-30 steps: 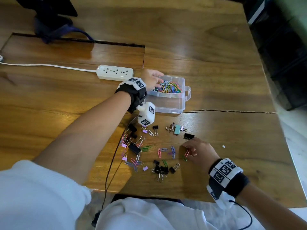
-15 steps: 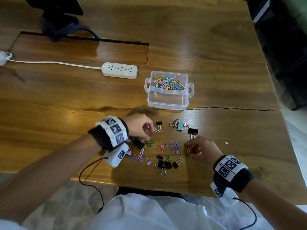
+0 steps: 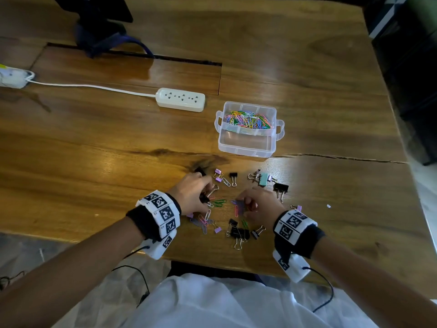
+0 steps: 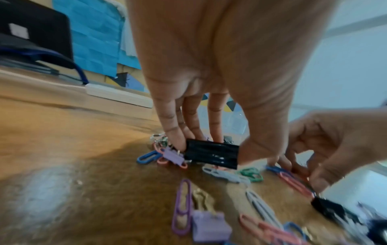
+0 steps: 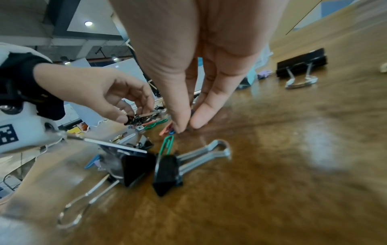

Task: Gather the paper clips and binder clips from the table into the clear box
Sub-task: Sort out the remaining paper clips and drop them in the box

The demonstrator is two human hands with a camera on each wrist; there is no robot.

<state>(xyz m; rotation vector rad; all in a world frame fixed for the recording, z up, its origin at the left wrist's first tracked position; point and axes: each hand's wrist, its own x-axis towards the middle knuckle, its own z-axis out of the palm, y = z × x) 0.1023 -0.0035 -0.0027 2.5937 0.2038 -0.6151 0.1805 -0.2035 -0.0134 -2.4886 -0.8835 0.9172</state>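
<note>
Loose coloured paper clips (image 3: 218, 202) and binder clips (image 3: 239, 233) lie scattered on the wooden table near its front edge. My left hand (image 3: 207, 196) is on the left of the pile; in the left wrist view its fingers and thumb (image 4: 212, 154) pinch a black binder clip (image 4: 211, 156). My right hand (image 3: 240, 205) reaches into the middle of the pile, with thumb and forefinger tips (image 5: 186, 127) pinched together on pink and blue paper clips (image 5: 167, 130). The clear box (image 3: 246, 149) stands beyond the pile, with many paper clips (image 3: 248, 120) in its far compartment.
A white power strip (image 3: 181, 99) and its cable lie left of the box. A dark monitor stand (image 3: 101, 34) is at the far left. A teal binder clip (image 3: 263, 179) and a black one (image 3: 280, 187) lie right of the hands. The table's front edge runs just behind my wrists.
My left hand came back from the box to the pile and took hold of a black binder clip. My right hand shifted slightly left within the pile.
</note>
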